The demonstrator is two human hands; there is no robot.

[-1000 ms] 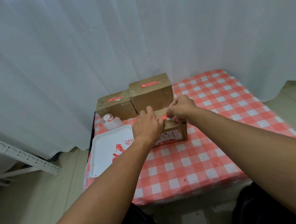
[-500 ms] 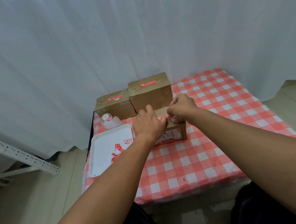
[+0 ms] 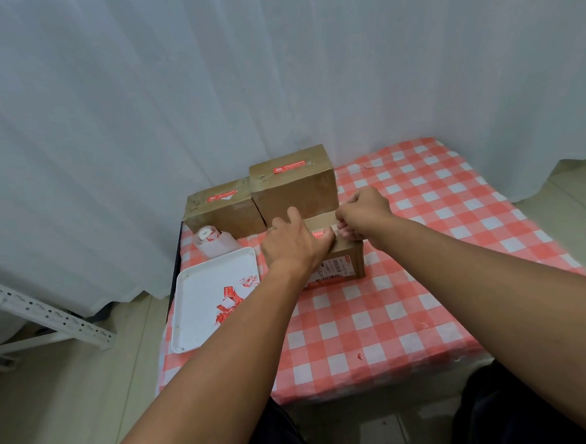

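Note:
A small brown cardboard box (image 3: 342, 263) with a printed label on its front stands on the red-and-white checked table (image 3: 376, 313). My left hand (image 3: 294, 242) lies flat on the box's top left, fingers pressing down. A red sticker strip (image 3: 321, 234) lies along the top of the box between my hands. My right hand (image 3: 361, 214) is curled over the top right edge and pinches the strip's end. Most of the box's top is hidden by my hands.
Two larger brown boxes (image 3: 294, 184) (image 3: 220, 212) with red stickers stand behind, against the white curtain. A sticker roll (image 3: 208, 237) sits left of them. A white tray (image 3: 214, 298) with torn red sticker scraps lies at the table's left. A white metal frame (image 3: 47, 315) stands on the floor.
My right hand has shifted slightly right along the box's top with the strip's end. My left hand stays pressed on the box.

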